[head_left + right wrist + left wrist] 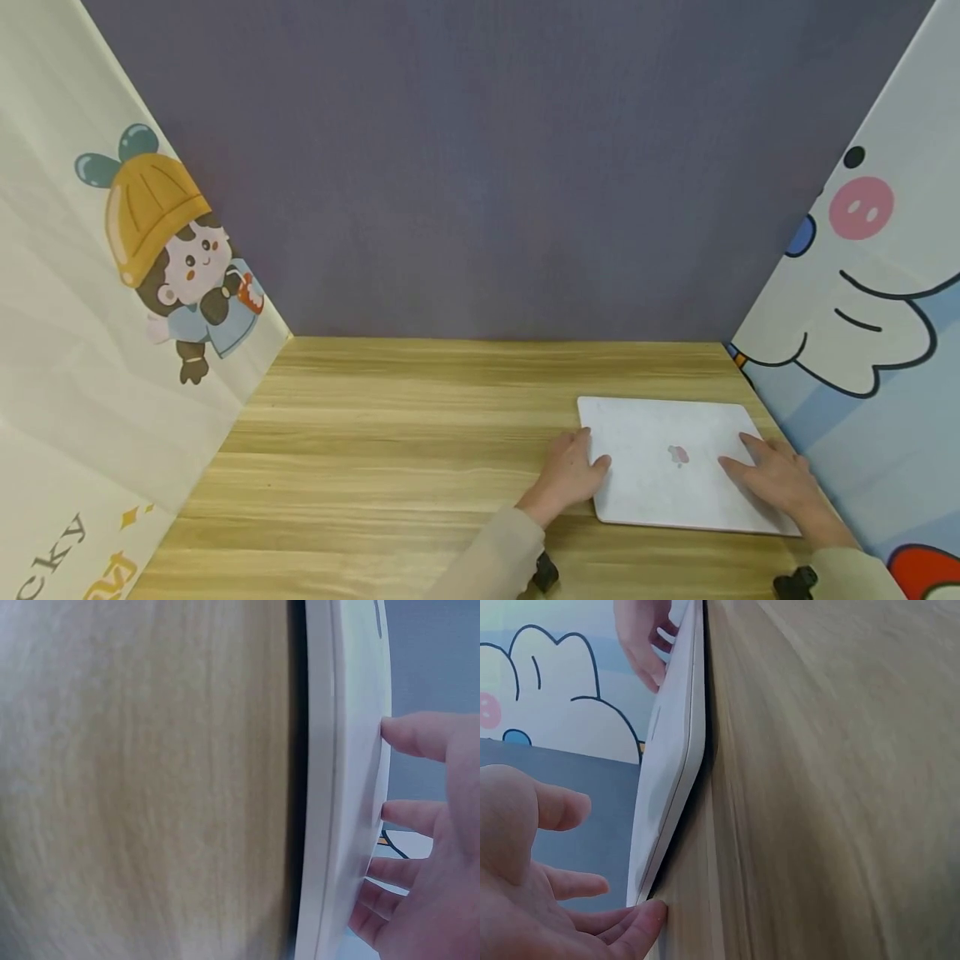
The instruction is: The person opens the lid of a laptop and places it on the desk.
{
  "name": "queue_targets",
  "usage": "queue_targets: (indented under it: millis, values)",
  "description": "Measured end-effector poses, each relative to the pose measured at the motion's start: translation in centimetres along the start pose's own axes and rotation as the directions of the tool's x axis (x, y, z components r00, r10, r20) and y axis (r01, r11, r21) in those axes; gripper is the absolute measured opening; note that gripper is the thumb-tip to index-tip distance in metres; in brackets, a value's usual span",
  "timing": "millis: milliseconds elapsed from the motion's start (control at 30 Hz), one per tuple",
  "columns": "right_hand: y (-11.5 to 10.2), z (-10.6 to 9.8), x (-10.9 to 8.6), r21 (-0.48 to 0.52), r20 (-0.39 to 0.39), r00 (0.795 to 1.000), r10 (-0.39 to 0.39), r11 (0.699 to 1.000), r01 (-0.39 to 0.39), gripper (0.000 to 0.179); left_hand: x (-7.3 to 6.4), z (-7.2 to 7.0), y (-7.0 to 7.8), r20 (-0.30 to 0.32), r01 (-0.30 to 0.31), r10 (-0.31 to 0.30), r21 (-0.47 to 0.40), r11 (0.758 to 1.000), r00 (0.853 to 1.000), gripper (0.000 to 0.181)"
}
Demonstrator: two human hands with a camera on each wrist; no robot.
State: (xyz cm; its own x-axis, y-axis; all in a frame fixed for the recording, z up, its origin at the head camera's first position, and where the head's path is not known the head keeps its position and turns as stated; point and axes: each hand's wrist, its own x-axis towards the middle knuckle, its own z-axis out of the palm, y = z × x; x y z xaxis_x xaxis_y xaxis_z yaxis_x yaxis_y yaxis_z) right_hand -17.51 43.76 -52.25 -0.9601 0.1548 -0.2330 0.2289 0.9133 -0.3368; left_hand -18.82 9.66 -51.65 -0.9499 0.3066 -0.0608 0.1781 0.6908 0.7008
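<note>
A closed silver laptop lies on the wooden table, its lid with a shiny apple logo facing up. At its left edge is my left hand, thumb raised over the lid. In the left wrist view the lower fingers reach the laptop's far left corner, by the tabletop. My right hand lies over the laptop's right side. The right wrist view shows its thumb and index fingertip touching the lid, with the other fingers spread along the right edge. Neither hand is visibly curled round the laptop.
The wood-grain tabletop extends left of the laptop. A dark grey panel stands along the back. Cartoon-printed side panels rise at the left and right, the right one close to my right hand.
</note>
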Motion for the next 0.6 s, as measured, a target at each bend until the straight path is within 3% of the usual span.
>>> queue_targets:
  millis: [333, 600]
  values:
    - [0.3, 0.2, -0.1, 0.005, -0.020, 1.000, -0.022, 1.000, 0.022, 0.091, 0.2, 1.1, 0.7, 0.002, 0.019, -0.019, -0.061, 0.998, 1.000, 0.060]
    - [0.7, 0.4, -0.2, 0.026, -0.105, 0.991, -0.082, 0.996, 0.085, 0.088, 0.3, 1.7, 1.2, -0.035, 0.027, -0.028, -0.012, 1.000, 0.999, 0.056]
